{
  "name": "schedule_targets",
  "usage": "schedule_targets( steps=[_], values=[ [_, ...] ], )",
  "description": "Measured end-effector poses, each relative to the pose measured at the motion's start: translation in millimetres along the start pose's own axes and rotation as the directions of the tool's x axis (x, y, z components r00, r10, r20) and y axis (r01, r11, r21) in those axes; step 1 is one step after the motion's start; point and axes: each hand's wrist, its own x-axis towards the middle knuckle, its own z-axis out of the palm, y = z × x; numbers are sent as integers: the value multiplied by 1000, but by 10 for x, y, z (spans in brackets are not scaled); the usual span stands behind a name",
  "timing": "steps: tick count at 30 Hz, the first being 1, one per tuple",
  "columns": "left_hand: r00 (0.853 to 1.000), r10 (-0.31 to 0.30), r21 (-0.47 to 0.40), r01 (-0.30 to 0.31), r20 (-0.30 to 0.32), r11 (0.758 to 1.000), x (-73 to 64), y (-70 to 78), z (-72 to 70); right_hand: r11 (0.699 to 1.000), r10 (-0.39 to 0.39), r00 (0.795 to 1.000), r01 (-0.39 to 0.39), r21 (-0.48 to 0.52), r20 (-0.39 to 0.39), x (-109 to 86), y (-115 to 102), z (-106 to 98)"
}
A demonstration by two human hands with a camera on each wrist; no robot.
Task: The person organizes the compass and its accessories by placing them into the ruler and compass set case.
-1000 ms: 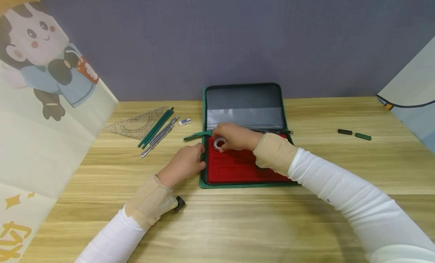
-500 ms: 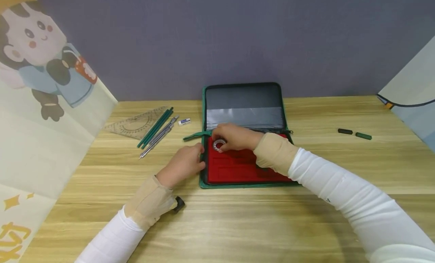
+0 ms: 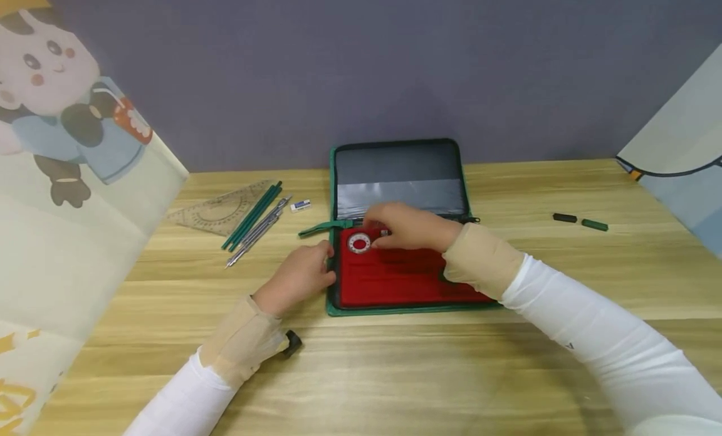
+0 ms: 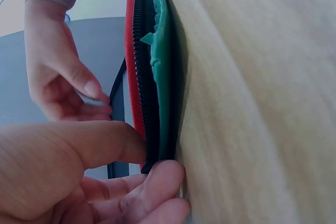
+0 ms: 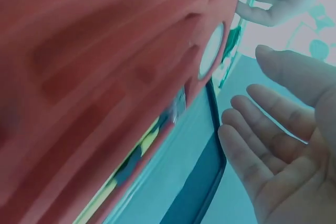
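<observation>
A green zip case (image 3: 395, 311) lies unfolded, with a red moulded tray (image 3: 389, 285) in its near half. A white ring-shaped disc with dark marks (image 3: 359, 243) lies in the tray's far-left corner; in the right wrist view this disc (image 5: 211, 51) sits in a round recess. My left hand (image 3: 296, 276) pinches the case's left edge, thumb and fingers on either side of the zip (image 4: 149, 98). My right hand (image 3: 408, 226) hovers over the tray, just right of the disc. Its fingers (image 5: 247, 150) are loosely bent and hold nothing.
On the left lie a clear set square with protractor (image 3: 220, 210), green pencils (image 3: 252, 217), silver compasses (image 3: 259, 232) and an eraser (image 3: 301, 205). A black piece (image 3: 565, 217) and a green piece (image 3: 595, 225) lie far right. A grey wall stands behind the table.
My right hand has let go of the ring-shaped disc and moved right, leaving it in the tray's corner. The left hand keeps its hold on the case edge. The head view shifted slightly.
</observation>
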Motion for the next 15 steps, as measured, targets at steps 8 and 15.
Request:
schedule_targets(
  steps=[8,15],
  values=[
    [1000,12,-6,-12,-1,1000,0,-21,6,995,102,990,-102,3,-98,-461,243,-119],
    [1000,13,-7,-13,8,1000,-4,-18,-14,979,202,967,-204,0,-157,-891,553,-293]
  ],
)
